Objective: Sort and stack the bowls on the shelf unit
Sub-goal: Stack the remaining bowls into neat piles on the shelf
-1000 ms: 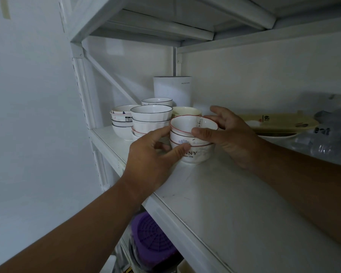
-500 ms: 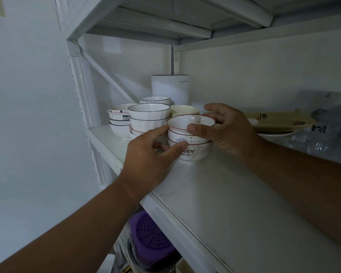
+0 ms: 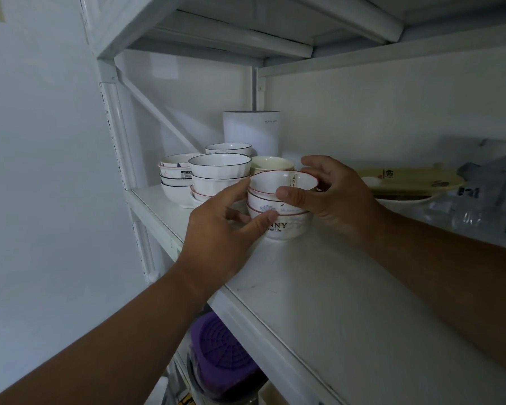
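A stack of three red-rimmed white bowls (image 3: 284, 217) stands on the white shelf (image 3: 348, 302); the bottom bowl bears dark lettering. My left hand (image 3: 216, 238) grips the stack's left side, thumb on the lower bowl. My right hand (image 3: 330, 194) holds the right side, thumb across the upper bowls' front and fingers behind the top rim. Left of it stands a stack of dark-rimmed bowls (image 3: 219, 176), a further bowl stack (image 3: 177, 179) beyond that, a dark-rimmed bowl (image 3: 228, 149) behind, and a cream bowl (image 3: 270, 164).
A tall white cylinder (image 3: 251, 131) stands at the back wall. A yellow tray (image 3: 409, 178) lies over a white bowl at right, beside clear plastic bags (image 3: 485, 197). A purple lidded container (image 3: 219, 355) sits on the shelf below. The shelf's upright post (image 3: 114, 135) is at left.
Both hands keep the same hold on the red-rimmed stack; the stack sits slightly nearer the dark-rimmed bowls. The view has shifted a little.
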